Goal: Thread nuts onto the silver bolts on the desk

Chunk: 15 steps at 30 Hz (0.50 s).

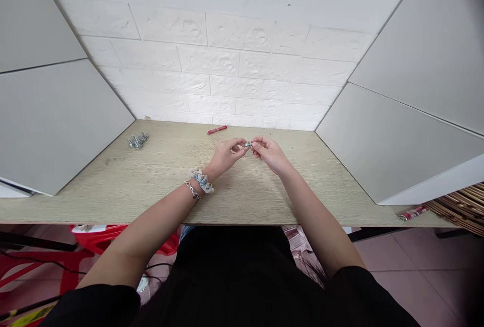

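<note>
Over the middle of the table, a small silver metal bolt [248, 144] lies between my two hands. My left hand [227, 154] pinches one end with thumb and forefinger. The fingertips of my right hand [269, 151] are closed on the other end, so part of the bolt is covered. Whether a nut or washer sits on it is too small to tell. To the left, a little pile of silver bolts [138, 140] rests on the tabletop, apart from both hands.
On the pale wooden table [159, 186], a thin red cylinder with a light middle band [217, 129] lies near the white brick-pattern wall [223, 65]. Grey panels flank both sides. Another red cylinder [412, 212] lies at the front right beside a woven item [459, 206]. A red stool [98, 239] stands below.
</note>
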Each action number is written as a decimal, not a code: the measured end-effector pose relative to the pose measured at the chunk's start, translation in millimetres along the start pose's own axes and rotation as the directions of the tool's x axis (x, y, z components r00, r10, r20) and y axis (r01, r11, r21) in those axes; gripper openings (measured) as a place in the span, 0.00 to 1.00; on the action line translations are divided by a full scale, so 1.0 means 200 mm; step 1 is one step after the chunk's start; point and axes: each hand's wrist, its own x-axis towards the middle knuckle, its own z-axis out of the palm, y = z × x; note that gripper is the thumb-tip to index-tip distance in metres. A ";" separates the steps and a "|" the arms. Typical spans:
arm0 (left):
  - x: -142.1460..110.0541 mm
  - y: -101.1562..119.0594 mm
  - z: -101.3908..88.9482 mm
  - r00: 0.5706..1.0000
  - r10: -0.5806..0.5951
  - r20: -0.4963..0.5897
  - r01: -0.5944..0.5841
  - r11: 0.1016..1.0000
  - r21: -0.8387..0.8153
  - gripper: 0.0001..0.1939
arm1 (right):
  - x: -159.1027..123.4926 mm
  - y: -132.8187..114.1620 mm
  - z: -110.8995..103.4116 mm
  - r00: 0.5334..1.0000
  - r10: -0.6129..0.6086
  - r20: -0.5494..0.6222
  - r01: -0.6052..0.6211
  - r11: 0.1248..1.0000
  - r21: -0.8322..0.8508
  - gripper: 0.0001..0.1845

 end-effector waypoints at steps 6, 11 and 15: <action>0.01 0.00 0.00 0.979 -0.196 0.063 0.206 0.949 -0.238 0.15 | -0.01 -0.04 0.02 0.996 -0.064 -0.055 0.064 0.998 -0.003 0.14; 0.01 0.02 -0.02 0.959 -0.246 0.145 0.280 0.907 -0.315 0.14 | -0.01 -0.03 0.02 0.995 -0.055 -0.081 0.055 0.998 0.005 0.13; 0.02 0.02 -0.02 0.945 -0.248 0.215 0.304 0.908 -0.290 0.17 | -0.01 -0.02 0.02 0.996 -0.054 -0.066 0.055 0.998 0.009 0.12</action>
